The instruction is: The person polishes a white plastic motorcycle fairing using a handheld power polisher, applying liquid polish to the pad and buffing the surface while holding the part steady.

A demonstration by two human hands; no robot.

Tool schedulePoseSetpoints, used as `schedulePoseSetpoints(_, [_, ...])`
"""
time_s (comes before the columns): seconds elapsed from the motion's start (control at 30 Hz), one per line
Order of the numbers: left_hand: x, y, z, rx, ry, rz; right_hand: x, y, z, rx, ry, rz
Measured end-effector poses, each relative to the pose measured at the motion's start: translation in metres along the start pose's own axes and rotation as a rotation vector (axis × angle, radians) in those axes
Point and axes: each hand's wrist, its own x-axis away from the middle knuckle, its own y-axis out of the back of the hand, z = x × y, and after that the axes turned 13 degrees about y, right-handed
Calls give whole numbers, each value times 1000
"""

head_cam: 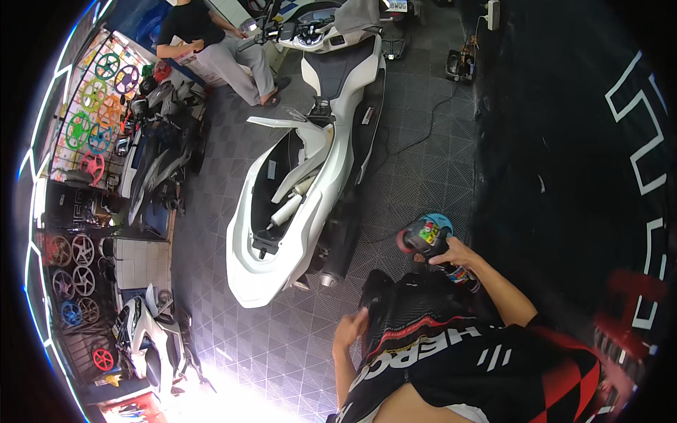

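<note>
My right hand [456,253] grips a dark, round tool [423,235] with colourful stickers, which looks like a cordless power tool, though its kind is hard to tell. A blue round object [438,221] shows just behind it. My left hand [351,327] is beside my left knee, fingers loosely curled, and I cannot tell whether it holds anything. In front of me stands a white motor scooter [338,143] with its seat and tail at an angle. Its white rear body panel [248,285] surrounds an uncovered opening, where two pale cylinders [285,211] lie.
A person [211,47] sits at the upper left. Parked motorcycles [158,137] line the left side, below coloured wheels [94,94] on a rack. A black cable [431,119] crosses the tiled floor towards a dark device [459,66]. A black wall covering [550,158] runs along the right.
</note>
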Motion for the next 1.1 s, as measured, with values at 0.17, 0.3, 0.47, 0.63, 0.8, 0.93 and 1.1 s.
schedulePoseSetpoints(0.17, [48,16,53,-126,170,27,-8,-51,28,-42,111,179])
schedulePoseSetpoints(0.3, [62,57,158,816,-66,-117,0,-125,75,70,315,358])
schedulePoseSetpoints(0.47, [117,110,120,1523,-518,13,29,-254,112,31,559,312])
schedulePoseSetpoints(0.63, [162,148,69,1540,-752,42,63,-359,128,-114,508,396])
schedulePoseSetpoints(0.8, [206,188,79,1620,-905,221,91,-440,126,-73,518,484])
schedulePoseSetpoints(0.93, [216,202,100,1619,-829,184,106,-473,124,-109,524,488])
schedulePoseSetpoints(1.1, [203,190,88,1587,-791,245,92,-455,113,-82,493,491])
